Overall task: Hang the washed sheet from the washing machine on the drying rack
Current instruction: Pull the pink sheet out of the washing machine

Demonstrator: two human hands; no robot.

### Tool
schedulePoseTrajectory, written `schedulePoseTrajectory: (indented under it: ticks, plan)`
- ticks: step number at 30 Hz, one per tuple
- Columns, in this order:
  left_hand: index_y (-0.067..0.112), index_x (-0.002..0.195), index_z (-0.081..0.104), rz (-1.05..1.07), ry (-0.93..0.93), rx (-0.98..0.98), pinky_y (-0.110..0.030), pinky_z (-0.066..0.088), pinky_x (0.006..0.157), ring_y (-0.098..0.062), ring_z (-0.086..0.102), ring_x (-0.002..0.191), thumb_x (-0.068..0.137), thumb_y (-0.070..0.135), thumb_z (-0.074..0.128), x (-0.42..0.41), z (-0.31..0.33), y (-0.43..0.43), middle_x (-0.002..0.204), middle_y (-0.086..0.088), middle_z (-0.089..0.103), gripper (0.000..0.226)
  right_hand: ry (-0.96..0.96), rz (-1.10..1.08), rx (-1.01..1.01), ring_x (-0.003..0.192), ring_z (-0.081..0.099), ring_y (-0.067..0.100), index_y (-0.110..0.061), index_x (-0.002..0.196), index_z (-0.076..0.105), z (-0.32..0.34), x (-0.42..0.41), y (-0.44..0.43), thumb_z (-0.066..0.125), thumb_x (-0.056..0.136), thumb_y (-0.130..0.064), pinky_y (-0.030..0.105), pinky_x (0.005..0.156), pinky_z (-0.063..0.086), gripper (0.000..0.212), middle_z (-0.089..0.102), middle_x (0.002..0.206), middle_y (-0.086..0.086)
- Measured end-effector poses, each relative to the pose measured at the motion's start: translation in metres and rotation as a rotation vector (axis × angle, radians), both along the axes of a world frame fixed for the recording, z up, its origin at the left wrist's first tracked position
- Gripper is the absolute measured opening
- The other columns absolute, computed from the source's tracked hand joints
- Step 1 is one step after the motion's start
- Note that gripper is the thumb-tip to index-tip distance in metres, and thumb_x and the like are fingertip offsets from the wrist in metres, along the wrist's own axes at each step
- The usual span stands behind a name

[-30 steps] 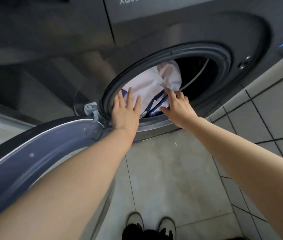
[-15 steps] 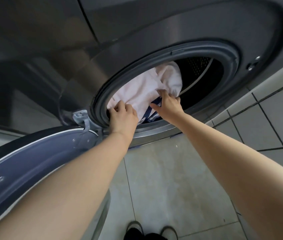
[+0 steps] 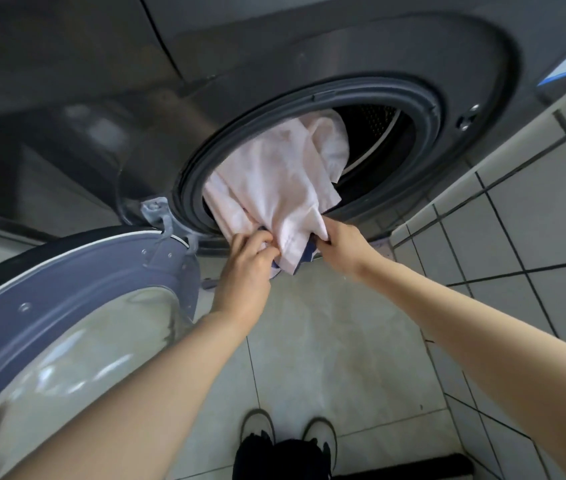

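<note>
Half a second back my hands were just inside the opening; now both have drawn out past the rim, and the sheet (image 3: 281, 174) has come with them. Its pale pink bulk spills over the lower lip of the rubber seal (image 3: 427, 109), while the upper folds lie inside the drum (image 3: 378, 133).

My left hand (image 3: 245, 268) has its fingers curled tight round a bunched lower fold. My right hand (image 3: 338, 244), just beside it, has its fingers clamped on the neighbouring edge. A dark blue stripe (image 3: 309, 252) of the same bundle shows between the two. I hold it at two points close together, I think, so the wet cloth comes out as one gathered mass and doesn't trail onto the floor (image 3: 326, 341) in front of my shoes (image 3: 257, 427).

The washing machine (image 3: 343, 46) is the only container in view. Its door (image 3: 66, 306) is swung wide to my left, clear of the pull. Behind the sheet, the part of the drum I can see is dark, perforated metal with nothing else lying in it. How much cloth is further in, I cannot tell.

The drying rack is nowhere in sight, so I judge the task is at its start: the sheet must first come free of the drum.
</note>
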State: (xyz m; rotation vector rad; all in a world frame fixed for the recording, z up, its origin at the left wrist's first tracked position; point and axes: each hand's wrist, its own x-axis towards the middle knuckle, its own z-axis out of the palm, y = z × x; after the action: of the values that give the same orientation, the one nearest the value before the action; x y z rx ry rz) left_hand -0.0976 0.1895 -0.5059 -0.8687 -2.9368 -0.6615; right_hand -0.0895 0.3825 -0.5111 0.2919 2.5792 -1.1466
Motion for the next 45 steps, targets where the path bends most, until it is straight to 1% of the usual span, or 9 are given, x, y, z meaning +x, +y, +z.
schedulePoseTrajectory:
  ticks: [5, 9, 12, 19, 29, 33, 37, 40, 45]
  plan:
    - [0.011, 0.096, 0.065, 0.389, -0.034, 0.110, -0.038, 0.046, 0.078, -0.030, 0.049, 0.096, 0.070, 0.005, 0.057, 0.020, 0.007, 0.001, 0.112, -0.003, 0.059, 0.029, -0.078, -0.051, -0.001, 0.094, 0.049, 0.032, -0.010, 0.087, 0.050, 0.009, -0.018, 0.011, 0.049, 0.063, -0.033, 0.034, 0.073, 0.038, 0.034, 0.052, 0.100, 0.010]
    - [0.002, 0.103, 0.057, 0.811, -0.200, 0.250, -0.032, 0.032, 0.082, -0.035, 0.047, 0.105, 0.077, 0.008, 0.065, 0.015, 0.013, 0.009, 0.113, -0.018, 0.054, 0.029, -0.185, -0.262, -0.036, 0.128, 0.036, 0.040, -0.011, 0.140, 0.034, 0.001, -0.058, 0.014, 0.059, 0.082, -0.040, 0.044, 0.103, 0.036, 0.070, 0.036, 0.141, 0.017]
    - [-0.005, 0.109, 0.049, 1.010, -0.451, 0.337, -0.037, 0.037, 0.088, -0.036, 0.045, 0.113, 0.081, 0.017, 0.067, 0.006, 0.001, 0.009, 0.116, -0.022, 0.051, 0.040, -0.158, -0.348, 0.114, 0.128, 0.033, 0.040, -0.007, 0.142, 0.027, -0.005, -0.073, 0.008, 0.062, 0.085, -0.042, 0.043, 0.102, 0.033, 0.076, 0.031, 0.140, 0.020]
    - [0.000, 0.109, 0.053, 0.979, -0.665, 0.517, -0.033, 0.045, 0.077, -0.028, 0.059, 0.099, 0.082, 0.021, 0.067, -0.004, -0.014, 0.018, 0.109, -0.012, 0.064, 0.037, -0.253, -0.272, 0.007, 0.127, 0.040, 0.036, -0.006, 0.137, 0.039, -0.036, -0.084, -0.010, 0.067, 0.077, -0.054, 0.045, 0.105, 0.037, 0.082, 0.041, 0.137, 0.015]
    - [0.011, 0.090, 0.059, 0.896, -0.639, 0.621, -0.041, 0.048, 0.087, -0.032, 0.058, 0.095, 0.085, 0.009, 0.051, -0.004, -0.004, 0.025, 0.099, -0.014, 0.064, 0.010, 0.048, -0.218, -0.090, 0.092, 0.060, 0.032, -0.005, 0.105, 0.054, 0.003, -0.053, -0.011, 0.058, 0.085, -0.017, 0.042, 0.078, 0.048, 0.023, 0.061, 0.090, 0.006]
    - [0.014, 0.106, 0.052, 0.925, -0.795, 0.811, -0.033, 0.047, 0.082, -0.022, 0.060, 0.099, 0.089, 0.020, 0.056, 0.006, 0.022, 0.031, 0.102, 0.000, 0.064, 0.018, 0.265, -0.127, 0.078, 0.075, 0.051, 0.034, -0.011, 0.110, 0.036, 0.020, -0.008, -0.022, 0.055, 0.086, -0.014, 0.039, 0.062, 0.041, 0.031, 0.054, 0.084, 0.005]
    - [0.020, 0.120, 0.043, 0.940, -0.994, 0.899, -0.032, 0.053, 0.084, -0.012, 0.063, 0.100, 0.081, 0.050, 0.067, 0.014, 0.048, 0.035, 0.112, 0.006, 0.061, 0.055, 0.367, 0.142, -0.013, 0.079, 0.049, 0.029, -0.015, 0.103, 0.048, 0.033, 0.038, -0.036, 0.059, 0.081, -0.007, 0.038, 0.066, 0.041, 0.026, 0.051, 0.088, 0.006]
    - [0.020, 0.120, 0.040, 0.909, -0.941, 0.793, -0.039, 0.052, 0.089, -0.012, 0.062, 0.097, 0.076, 0.034, 0.076, 0.019, 0.054, 0.031, 0.113, 0.003, 0.060, 0.057, 0.256, 0.200, -0.166, 0.090, 0.053, 0.022, -0.015, 0.102, 0.055, 0.044, 0.064, -0.043, 0.061, 0.080, -0.007, 0.029, 0.074, 0.043, 0.023, 0.060, 0.098, 0.006]
    - [0.019, 0.126, 0.043, 0.862, -0.833, 0.615, -0.035, 0.049, 0.086, -0.021, 0.059, 0.099, 0.080, 0.013, 0.067, 0.028, 0.063, 0.016, 0.115, 0.000, 0.058, 0.053, -0.029, -0.183, -0.442, 0.094, 0.066, 0.013, -0.030, 0.095, 0.065, 0.055, 0.071, -0.031, 0.061, 0.084, -0.029, 0.030, 0.082, 0.053, 0.012, 0.069, 0.099, -0.009]
